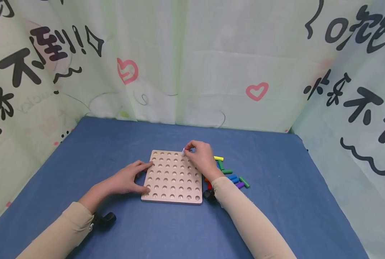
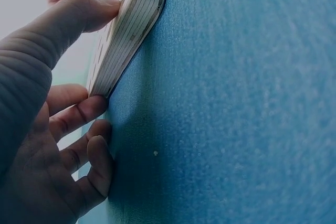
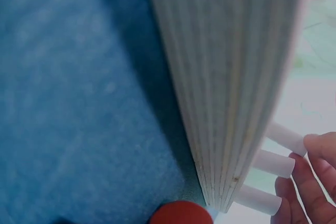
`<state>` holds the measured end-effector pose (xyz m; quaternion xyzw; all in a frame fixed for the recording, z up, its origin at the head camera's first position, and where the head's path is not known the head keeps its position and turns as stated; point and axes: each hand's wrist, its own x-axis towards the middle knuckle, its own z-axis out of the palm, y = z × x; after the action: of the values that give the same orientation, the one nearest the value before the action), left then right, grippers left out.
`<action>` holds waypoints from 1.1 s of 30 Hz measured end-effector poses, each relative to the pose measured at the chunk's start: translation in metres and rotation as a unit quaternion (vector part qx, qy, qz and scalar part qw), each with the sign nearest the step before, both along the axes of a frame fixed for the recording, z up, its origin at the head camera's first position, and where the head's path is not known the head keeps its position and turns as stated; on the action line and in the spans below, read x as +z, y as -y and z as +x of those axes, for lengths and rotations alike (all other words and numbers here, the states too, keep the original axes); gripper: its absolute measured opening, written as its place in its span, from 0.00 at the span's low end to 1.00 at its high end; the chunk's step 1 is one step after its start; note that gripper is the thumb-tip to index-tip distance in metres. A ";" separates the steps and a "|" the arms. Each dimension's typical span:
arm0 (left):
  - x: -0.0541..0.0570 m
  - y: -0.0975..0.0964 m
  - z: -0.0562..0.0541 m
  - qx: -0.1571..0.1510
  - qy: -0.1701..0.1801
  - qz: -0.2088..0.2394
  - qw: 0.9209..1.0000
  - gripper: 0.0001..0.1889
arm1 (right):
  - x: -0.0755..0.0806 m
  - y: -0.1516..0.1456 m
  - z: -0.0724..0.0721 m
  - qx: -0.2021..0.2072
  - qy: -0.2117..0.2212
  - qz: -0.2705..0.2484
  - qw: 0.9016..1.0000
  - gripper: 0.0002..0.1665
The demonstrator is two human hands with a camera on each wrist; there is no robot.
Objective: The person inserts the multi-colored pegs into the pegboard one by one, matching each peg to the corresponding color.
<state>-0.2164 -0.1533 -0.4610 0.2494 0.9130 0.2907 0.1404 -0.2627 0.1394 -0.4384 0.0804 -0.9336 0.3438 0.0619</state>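
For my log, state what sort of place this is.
Probably a curtained booth: pale green, printed fabric curtains behind and beside a blue, cloth-covered table bearing a square wooden pegboard.

The table (image 1: 296, 187) is covered in blue. Beneath the pinch of the right hand (image 1: 201, 158), and touched by the left hand (image 1: 126, 178) along its left edge, a wooden board (image 1: 169, 183) with round holes is laid flat. Coloured rods (image 1: 227, 172) are scattered just right of the pinch, some partly hidden by the right wrist (image 1: 216, 173).

White pegs (image 3: 273, 163) jut from a flat, pale, hole-studded board (image 1: 170, 183).
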 end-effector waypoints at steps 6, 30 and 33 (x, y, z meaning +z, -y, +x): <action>-0.001 -0.001 0.000 0.003 -0.001 -0.002 1.000 0.52 | -0.001 -0.001 0.000 0.010 0.001 0.010 1.000 0.05; -0.003 0.000 0.000 -0.002 -0.015 -0.002 1.000 0.52 | 0.003 -0.032 0.001 0.002 -0.047 0.009 0.999 0.09; -0.003 -0.001 0.000 -0.003 -0.018 -0.001 1.000 0.52 | 0.004 -0.039 0.001 -0.005 -0.045 0.013 0.999 0.09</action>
<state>-0.2163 -0.1525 -0.4644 0.2569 0.9149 0.2851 0.1252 -0.2616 0.1786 -0.4342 0.0921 -0.9347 0.3270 0.1046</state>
